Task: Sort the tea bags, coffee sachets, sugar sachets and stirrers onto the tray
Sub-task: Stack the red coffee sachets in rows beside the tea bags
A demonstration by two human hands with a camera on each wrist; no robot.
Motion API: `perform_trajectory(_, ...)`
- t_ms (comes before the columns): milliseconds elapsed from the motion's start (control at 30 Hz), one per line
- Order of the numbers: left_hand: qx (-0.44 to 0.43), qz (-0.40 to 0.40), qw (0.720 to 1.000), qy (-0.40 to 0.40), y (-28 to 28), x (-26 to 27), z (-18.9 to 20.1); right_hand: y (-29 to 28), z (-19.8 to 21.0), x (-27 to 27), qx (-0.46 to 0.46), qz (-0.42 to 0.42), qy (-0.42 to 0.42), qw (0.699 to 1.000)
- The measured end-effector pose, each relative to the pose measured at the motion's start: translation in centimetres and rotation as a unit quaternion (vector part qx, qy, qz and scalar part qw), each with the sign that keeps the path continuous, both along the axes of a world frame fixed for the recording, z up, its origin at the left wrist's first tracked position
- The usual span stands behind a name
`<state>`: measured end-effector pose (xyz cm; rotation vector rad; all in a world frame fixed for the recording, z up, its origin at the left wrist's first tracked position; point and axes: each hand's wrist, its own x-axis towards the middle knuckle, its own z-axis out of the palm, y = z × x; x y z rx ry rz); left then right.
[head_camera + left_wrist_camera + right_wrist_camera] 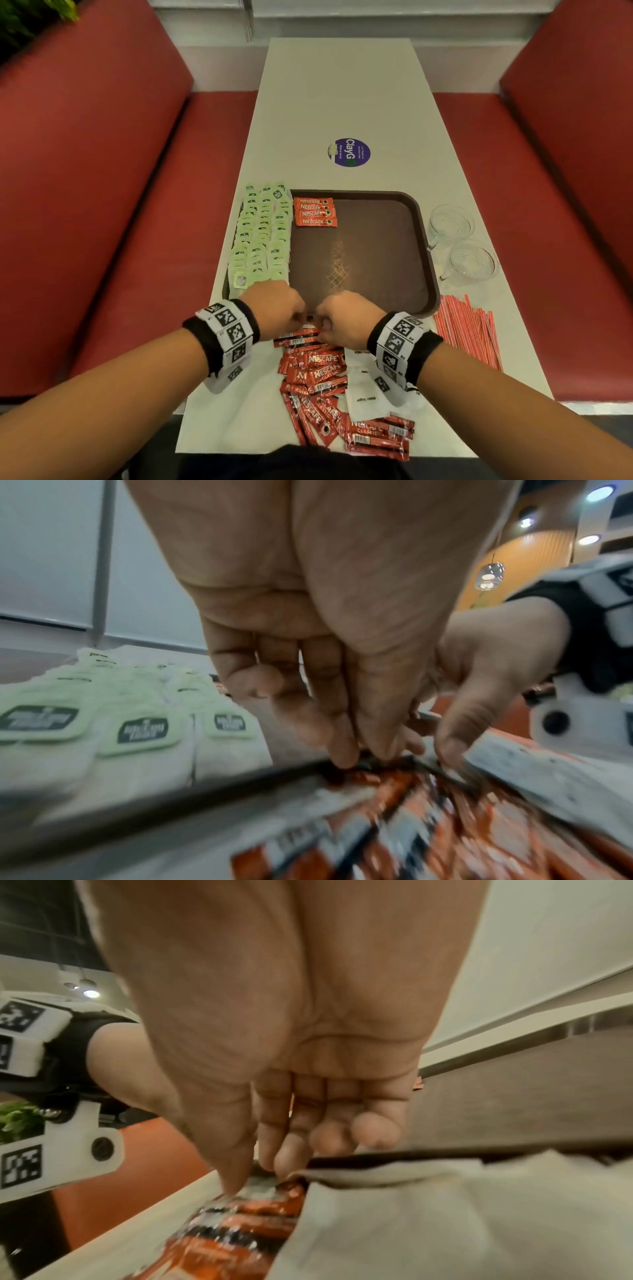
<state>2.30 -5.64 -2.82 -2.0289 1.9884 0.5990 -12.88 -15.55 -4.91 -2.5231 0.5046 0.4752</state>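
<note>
Pale green tea bags [262,236] are lying in rows along the brown tray's [394,240] left side beside four red coffee sachets [315,211], while more sachets [322,383], white sugar sachets [366,387] and striped stirrers [469,329] are lying outside it.

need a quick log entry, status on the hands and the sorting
Left hand and right hand both pinching coffee sachets at tray near edge. Tea bags placed. Stirrers still off tray. Nothing blocking.
</note>
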Motion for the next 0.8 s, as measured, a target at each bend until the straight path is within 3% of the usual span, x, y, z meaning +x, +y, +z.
perform_trajectory(233,0.015,0.026,0.998,-0.058,2.7,-1.7,-2.3,2.2,-0.6,0.1,-0.054,0.023,0.042,0.997)
perform_trajectory(500,0.013,0.121,0.993,0.009,3.0,-1.3,-2.0,2.5,-0.3,0.4,-0.068,-0.008,0.040,0.997)
perform_trajectory(800,-0.026,0.096,0.988,0.119,3.8,-0.3,-0.8,2.4,0.1,0.6,-0.051,-0.045,-0.002,0.998)
